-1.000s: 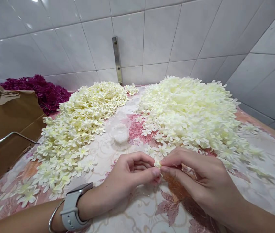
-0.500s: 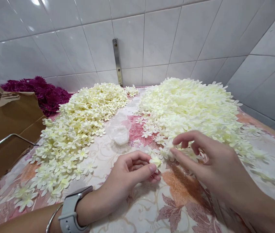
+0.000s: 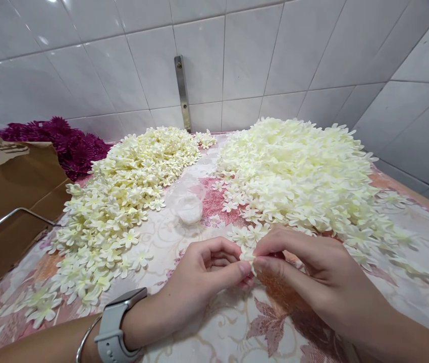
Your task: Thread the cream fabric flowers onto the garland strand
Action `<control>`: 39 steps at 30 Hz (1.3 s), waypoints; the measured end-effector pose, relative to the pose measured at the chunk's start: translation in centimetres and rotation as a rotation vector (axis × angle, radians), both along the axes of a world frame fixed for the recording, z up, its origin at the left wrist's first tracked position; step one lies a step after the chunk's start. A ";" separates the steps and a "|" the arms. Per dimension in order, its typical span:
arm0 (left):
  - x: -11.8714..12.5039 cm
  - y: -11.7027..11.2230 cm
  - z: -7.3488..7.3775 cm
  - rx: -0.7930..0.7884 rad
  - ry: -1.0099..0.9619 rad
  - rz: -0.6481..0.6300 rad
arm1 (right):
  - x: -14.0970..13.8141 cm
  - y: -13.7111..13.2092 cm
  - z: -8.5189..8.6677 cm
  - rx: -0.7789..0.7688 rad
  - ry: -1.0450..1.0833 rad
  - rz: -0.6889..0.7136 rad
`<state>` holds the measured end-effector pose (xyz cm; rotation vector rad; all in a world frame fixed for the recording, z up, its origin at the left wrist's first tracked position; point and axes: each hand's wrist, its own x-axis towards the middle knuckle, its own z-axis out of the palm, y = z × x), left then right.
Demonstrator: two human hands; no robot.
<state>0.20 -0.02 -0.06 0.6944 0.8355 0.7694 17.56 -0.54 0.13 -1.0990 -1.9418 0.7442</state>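
My left hand [image 3: 203, 275] and my right hand [image 3: 305, 269] meet low over the table, fingertips pinched together on a small cream fabric flower [image 3: 248, 254]. The left wrist wears a grey watch [image 3: 118, 325] and a thin bangle. A wide heap of cream flowers [image 3: 301, 171] lies just beyond my right hand. A second, flatter spread of cream flowers [image 3: 123, 201] stretches along the left. A small clear bag of white bits [image 3: 188, 201] sits between the two heaps.
The table has a floral pink and cream cloth [image 3: 237, 327]. A brown cardboard box [image 3: 6, 201] with a metal bar stands at the left edge. Purple flowers [image 3: 63, 141] lie behind it. White tiled walls close the back and right.
My right hand reached out to the right heap half a second ago and has come back to meet the left hand. Both hands now pinch the flower again.
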 end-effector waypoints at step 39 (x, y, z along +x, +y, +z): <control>0.1 0.3 0.4 -0.002 0.017 0.016 | 0.2 0.0 -0.2 0.127 -0.018 0.033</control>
